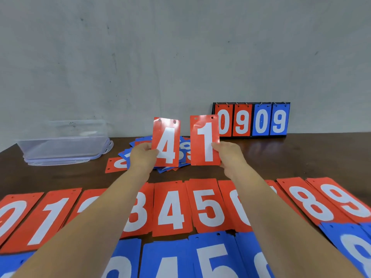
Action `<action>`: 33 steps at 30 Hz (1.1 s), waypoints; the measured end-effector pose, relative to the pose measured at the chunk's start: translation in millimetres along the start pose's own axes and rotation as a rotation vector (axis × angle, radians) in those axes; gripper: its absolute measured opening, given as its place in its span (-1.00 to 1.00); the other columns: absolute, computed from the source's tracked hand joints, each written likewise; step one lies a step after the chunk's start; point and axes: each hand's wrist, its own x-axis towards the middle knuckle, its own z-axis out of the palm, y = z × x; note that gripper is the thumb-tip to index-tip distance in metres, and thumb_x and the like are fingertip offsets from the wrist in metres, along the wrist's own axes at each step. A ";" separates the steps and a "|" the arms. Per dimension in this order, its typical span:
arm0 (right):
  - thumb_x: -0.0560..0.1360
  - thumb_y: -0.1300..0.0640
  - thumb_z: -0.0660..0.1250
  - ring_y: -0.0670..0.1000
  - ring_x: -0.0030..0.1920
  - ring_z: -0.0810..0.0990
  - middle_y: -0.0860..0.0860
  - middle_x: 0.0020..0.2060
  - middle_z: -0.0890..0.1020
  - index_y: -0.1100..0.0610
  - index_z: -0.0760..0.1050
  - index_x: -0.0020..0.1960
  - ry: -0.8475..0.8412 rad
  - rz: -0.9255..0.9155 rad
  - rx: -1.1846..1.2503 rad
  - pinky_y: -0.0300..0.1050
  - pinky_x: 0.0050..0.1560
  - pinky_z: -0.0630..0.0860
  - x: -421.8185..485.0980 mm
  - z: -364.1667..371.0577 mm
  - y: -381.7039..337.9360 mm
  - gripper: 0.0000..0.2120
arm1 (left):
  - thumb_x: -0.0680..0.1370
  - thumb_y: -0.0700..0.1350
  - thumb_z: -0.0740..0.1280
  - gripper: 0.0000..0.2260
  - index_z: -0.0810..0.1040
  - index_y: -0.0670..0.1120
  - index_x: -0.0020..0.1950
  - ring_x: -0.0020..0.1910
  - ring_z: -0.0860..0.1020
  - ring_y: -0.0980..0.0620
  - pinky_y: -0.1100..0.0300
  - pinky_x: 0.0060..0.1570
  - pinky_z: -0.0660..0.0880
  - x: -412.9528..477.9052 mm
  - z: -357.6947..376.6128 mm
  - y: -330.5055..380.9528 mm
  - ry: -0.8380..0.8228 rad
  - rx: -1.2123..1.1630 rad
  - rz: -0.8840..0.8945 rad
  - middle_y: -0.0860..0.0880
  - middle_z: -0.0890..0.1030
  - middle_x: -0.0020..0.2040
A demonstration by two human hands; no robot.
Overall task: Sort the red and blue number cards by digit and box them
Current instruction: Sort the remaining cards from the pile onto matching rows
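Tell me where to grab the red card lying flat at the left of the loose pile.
Pinch the red card by its left short end, the one with two holes, coming from the left. It lies flat on the table; that end juts free, while its right end is covered by the pile.

Dark wooden table; scuffed grey wall behind; scoreboard stand reading 0909.
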 end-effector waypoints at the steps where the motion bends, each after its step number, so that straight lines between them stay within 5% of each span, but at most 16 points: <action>1: 0.57 0.08 0.30 0.14 0.24 0.51 0.08 0.23 0.55 0.08 0.44 0.16 -0.022 0.000 0.019 0.10 0.27 0.46 -4.0 2.7 -1.1 -0.81 | 0.59 -0.27 0.27 -0.77 0.56 -0.22 0.22 0.12 0.54 -0.08 0.17 0.02 0.42 -2.7 2.3 3.0 -0.010 -0.026 -0.014 -0.11 0.59 0.15; 7: 0.55 0.04 0.34 0.11 0.17 0.56 0.07 0.16 0.60 0.12 0.51 0.20 -0.130 -0.031 0.029 0.11 0.27 0.46 -23.8 18.4 -2.8 -0.73 | 0.58 -0.23 0.24 -0.81 0.48 -0.03 -0.21 -0.06 0.49 -0.09 -0.03 0.06 0.51 -25.2 14.8 25.6 -0.170 -0.200 -0.136 -0.03 0.51 -0.20; 10: 0.57 0.09 0.31 0.01 0.05 0.55 -0.02 0.06 0.57 0.16 0.49 0.23 -0.153 -0.070 0.037 -0.10 0.08 0.49 -30.2 16.1 -3.8 -0.73 | 0.58 -0.14 0.27 -0.88 0.57 -0.15 -0.03 -0.11 0.57 -0.09 0.03 -0.13 0.56 -43.7 23.1 32.3 -0.169 -0.296 -0.174 -0.11 0.61 -0.09; 14: 0.59 0.12 0.29 -0.10 -0.18 0.54 -0.05 -0.09 0.59 0.11 0.53 0.01 -0.199 -0.148 -0.001 -0.35 -0.29 0.45 -40.7 7.8 -0.8 -0.92 | 0.53 -0.11 0.41 -0.85 0.55 -0.11 0.06 -0.02 0.62 -0.03 0.10 0.01 0.55 -63.3 20.0 33.1 -0.098 0.014 0.102 -0.03 0.63 -0.04; 18: 0.59 0.09 0.28 -0.06 -0.16 0.63 -0.02 -0.18 0.65 0.00 0.55 -0.21 -0.194 -0.236 -0.042 -0.20 -0.19 0.56 -50.0 3.4 6.7 -0.80 | 0.49 -0.18 0.44 -0.78 0.55 -0.14 0.11 0.01 0.63 -0.09 -0.05 0.12 0.56 -74.3 2.2 30.7 -0.033 0.067 0.105 -0.11 0.66 0.00; 24: 0.53 0.34 0.30 0.04 0.05 0.61 -0.04 -0.03 0.61 0.07 0.60 -0.03 -0.242 -0.311 -0.133 -0.03 0.08 0.60 -60.1 2.7 24.5 -0.79 | 0.50 -0.21 0.43 -0.82 0.55 -0.10 0.08 -0.05 0.64 -0.02 0.09 0.01 0.59 -107.8 -44.8 18.3 0.026 0.040 0.017 -0.03 0.64 -0.05; 28: 0.47 0.37 0.34 0.10 0.00 0.62 0.15 0.05 0.59 0.07 0.45 0.22 -0.254 -0.331 -0.134 0.00 -0.01 0.61 -73.5 15.6 33.8 -0.62 | 0.49 -0.21 0.44 -0.83 0.59 -0.12 0.06 -0.14 0.65 0.02 0.15 -0.14 0.60 -125.3 -83.0 2.4 0.104 0.045 0.019 -0.07 0.67 -0.03; 33: 0.47 0.37 0.33 0.00 -0.11 0.61 0.04 -0.08 0.60 0.09 0.28 0.41 -0.252 -0.304 -0.101 -0.18 -0.18 0.53 -90.8 36.3 43.1 -0.44 | 0.51 -0.20 0.42 -0.90 0.60 -0.12 0.02 -0.16 0.65 -0.01 0.13 -0.12 0.58 -128.3 -136.3 -10.5 0.171 0.055 -0.014 -0.08 0.67 -0.07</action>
